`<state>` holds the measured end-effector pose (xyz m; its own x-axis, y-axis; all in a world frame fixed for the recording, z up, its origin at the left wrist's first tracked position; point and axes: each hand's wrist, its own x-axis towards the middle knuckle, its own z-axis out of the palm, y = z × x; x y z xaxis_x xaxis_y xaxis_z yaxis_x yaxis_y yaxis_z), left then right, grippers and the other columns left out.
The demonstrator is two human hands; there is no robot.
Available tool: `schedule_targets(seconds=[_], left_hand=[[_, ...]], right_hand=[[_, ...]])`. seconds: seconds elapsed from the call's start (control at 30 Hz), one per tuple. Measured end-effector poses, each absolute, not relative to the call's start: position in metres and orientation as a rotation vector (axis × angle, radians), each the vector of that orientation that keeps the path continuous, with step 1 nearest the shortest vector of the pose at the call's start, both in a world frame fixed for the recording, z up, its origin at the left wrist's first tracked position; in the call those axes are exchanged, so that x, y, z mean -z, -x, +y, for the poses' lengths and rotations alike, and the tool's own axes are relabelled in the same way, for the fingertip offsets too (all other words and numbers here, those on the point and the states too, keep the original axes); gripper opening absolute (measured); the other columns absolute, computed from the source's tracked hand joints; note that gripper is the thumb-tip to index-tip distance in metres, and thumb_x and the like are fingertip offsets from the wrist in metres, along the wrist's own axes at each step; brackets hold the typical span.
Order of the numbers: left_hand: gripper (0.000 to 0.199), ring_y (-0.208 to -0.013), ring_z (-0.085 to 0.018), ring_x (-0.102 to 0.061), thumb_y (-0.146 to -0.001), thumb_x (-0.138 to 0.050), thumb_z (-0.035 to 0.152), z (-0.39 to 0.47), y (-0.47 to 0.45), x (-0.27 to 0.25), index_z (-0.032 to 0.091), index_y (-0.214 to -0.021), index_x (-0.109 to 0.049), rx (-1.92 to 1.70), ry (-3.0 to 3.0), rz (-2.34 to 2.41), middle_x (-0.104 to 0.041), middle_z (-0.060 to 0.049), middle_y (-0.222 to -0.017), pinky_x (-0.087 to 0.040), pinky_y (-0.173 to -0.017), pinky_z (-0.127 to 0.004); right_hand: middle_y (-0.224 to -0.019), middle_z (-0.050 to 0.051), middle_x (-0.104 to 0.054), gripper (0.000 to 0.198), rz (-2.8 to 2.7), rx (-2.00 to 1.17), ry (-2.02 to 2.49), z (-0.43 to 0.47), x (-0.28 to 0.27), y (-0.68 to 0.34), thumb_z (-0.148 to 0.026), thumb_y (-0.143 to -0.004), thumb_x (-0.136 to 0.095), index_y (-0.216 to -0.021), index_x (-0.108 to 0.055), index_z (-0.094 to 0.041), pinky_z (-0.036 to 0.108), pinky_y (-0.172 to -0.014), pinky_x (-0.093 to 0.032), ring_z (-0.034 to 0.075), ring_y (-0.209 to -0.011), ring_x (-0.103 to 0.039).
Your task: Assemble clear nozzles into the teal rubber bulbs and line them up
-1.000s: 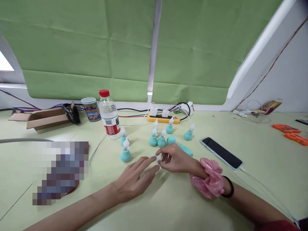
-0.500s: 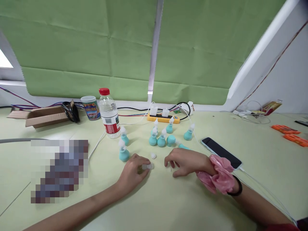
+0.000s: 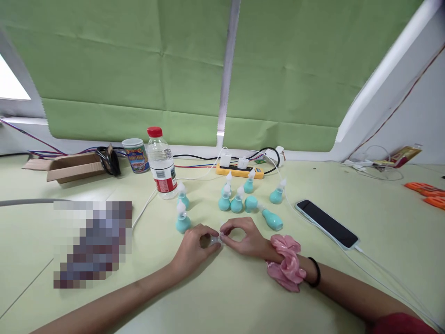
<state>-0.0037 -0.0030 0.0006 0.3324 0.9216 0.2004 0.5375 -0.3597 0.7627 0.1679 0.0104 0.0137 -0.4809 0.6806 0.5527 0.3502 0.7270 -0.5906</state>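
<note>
My left hand (image 3: 196, 246) pinches a small clear plastic piece (image 3: 214, 240) between thumb and fingers, low over the table. My right hand (image 3: 247, 239) is closed in a pinch against the right end of that piece, on a small whitish part (image 3: 221, 234) mostly hidden by the fingertips. Just beyond the hands, several teal squeeze bulbs with pointed clear-white tips, like nasal aspirators, stand on the table; one bulb (image 3: 182, 223) is near my left hand. A teal bulb (image 3: 272, 219) lies on its side beyond my right wrist, and another bulb (image 3: 251, 203) is upside down.
A water bottle (image 3: 162, 169) with a red cap, a printed tub (image 3: 136, 157) and an open cardboard box (image 3: 78, 168) stand at the back left. A yellow power strip (image 3: 239, 171) lies behind the bulbs. To the right are a phone (image 3: 327, 222) on a cable and orange objects (image 3: 426, 189).
My right hand has moved left to meet my left hand at the clear piece. The small white part that lay between the hands is gone from the tabletop. The view has shifted slightly.
</note>
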Motion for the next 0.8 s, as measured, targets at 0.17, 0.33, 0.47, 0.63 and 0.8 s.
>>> schedule_targets(seconds=[0.17, 0.33, 0.47, 0.63, 0.8], left_hand=[[0.016, -0.061, -0.013, -0.05, -0.068, -0.054, 0.023, -0.002, 0.004, 0.0, 0.016, -0.081, -0.06, -0.867, -1.962, 1.285, -0.059, -0.002, -0.072, -0.04, -0.057, -0.024], [0.016, -0.063, -0.013, -0.05, -0.067, -0.055, 0.02, -0.001, 0.004, 0.0, 0.017, -0.082, -0.058, -0.898, -1.939, 1.267, -0.06, -0.001, -0.075, -0.041, -0.058, -0.023], [0.014, -0.063, -0.012, -0.05, -0.068, -0.054, 0.021, -0.001, 0.003, 0.0, 0.017, -0.081, -0.057, -0.908, -1.954, 1.257, -0.061, 0.0, -0.074, -0.041, -0.058, -0.022], [0.013, -0.062, -0.012, -0.05, -0.068, -0.054, 0.022, -0.001, 0.003, 0.0, 0.017, -0.08, -0.058, -0.899, -1.976, 1.264, -0.061, 0.0, -0.073, -0.041, -0.056, -0.022], [0.013, -0.062, -0.012, -0.05, -0.068, -0.053, 0.021, -0.001, 0.003, 0.0, 0.018, -0.08, -0.058, -0.891, -2.0, 1.255, -0.061, 0.0, -0.074, -0.041, -0.057, -0.022]], right_hand=[[-0.069, 0.003, -0.062, 0.01, -2.096, -0.431, 0.75, 0.013, 0.003, -0.168, -0.019, -0.071, -0.054, -0.079, -0.06, -0.018, 0.025, -0.06, -0.047, 0.013, -0.066, -0.057], [-0.073, 0.004, -0.062, 0.016, -2.103, -0.47, 0.764, 0.012, 0.005, -0.17, -0.017, -0.07, -0.055, -0.084, -0.063, -0.018, 0.024, -0.06, -0.047, 0.013, -0.068, -0.057], [-0.073, 0.004, -0.061, 0.015, -2.076, -0.507, 0.787, 0.011, 0.005, -0.169, -0.019, -0.072, -0.055, -0.084, -0.063, -0.018, 0.024, -0.06, -0.047, 0.013, -0.067, -0.057], [-0.07, 0.003, -0.062, 0.01, -2.045, -0.564, 0.792, 0.011, 0.004, -0.169, -0.019, -0.073, -0.055, -0.08, -0.063, -0.018, 0.025, -0.061, -0.047, 0.013, -0.067, -0.056], [-0.077, 0.004, -0.064, 0.006, -2.047, -0.57, 0.72, 0.01, 0.002, -0.167, -0.018, -0.073, -0.055, -0.074, -0.061, -0.019, 0.027, -0.067, -0.047, 0.014, -0.073, -0.057]])
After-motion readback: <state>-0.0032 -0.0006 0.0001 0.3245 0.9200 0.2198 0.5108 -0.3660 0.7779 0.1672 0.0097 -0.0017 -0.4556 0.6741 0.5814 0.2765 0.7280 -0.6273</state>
